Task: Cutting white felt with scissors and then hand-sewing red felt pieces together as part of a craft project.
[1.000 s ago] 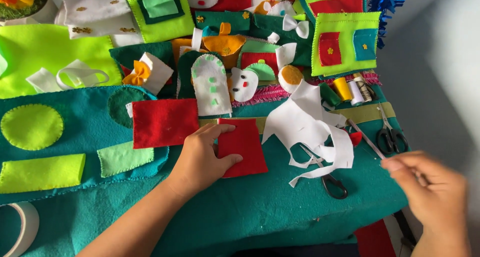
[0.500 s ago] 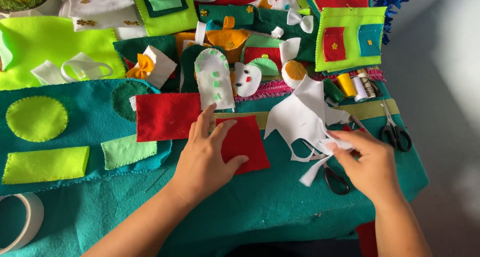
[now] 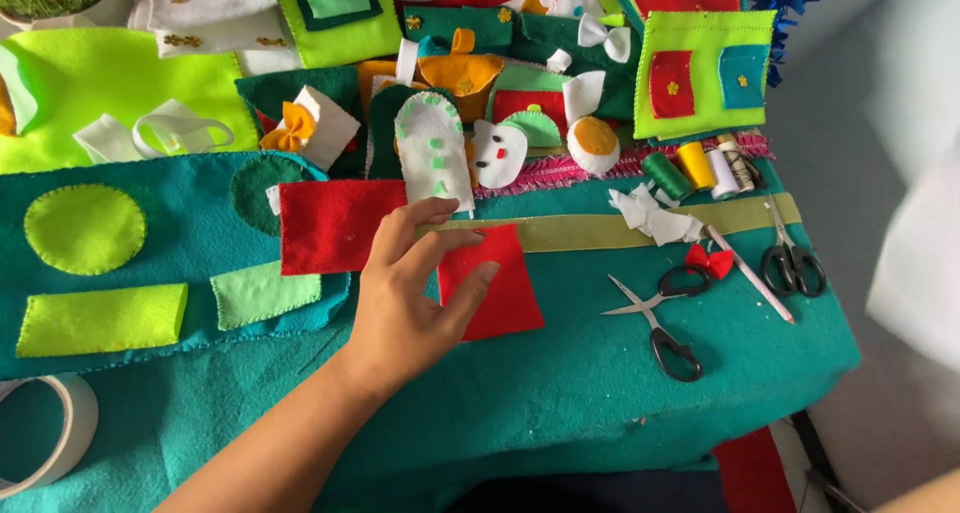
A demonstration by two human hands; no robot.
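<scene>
Head view: your left hand (image 3: 405,298) lies flat and spread on the teal-covered counter (image 3: 560,413), fingers (image 3: 425,216) splayed, palm pressing the left edge of the small red felt square (image 3: 495,293); it pins rather than grips. The larger red felt rectangle (image 3: 335,226) sits just left of your fingertips, touching or nearly touching the square. A second ago your right hand worked at the white felt offcut to the right of the square; half a second ago it was pulling that piece. Now the big offcut is gone from view, only a small heap of white scraps (image 3: 655,216) remains well right of your hand, and your right hand is out of frame, so its state cannot be told. With the offcut lifted away, the open scissors (image 3: 660,323) lie fully exposed just right of the square, a second pair (image 3: 792,263) farther right. Judgement: the square is held ready.
</scene>
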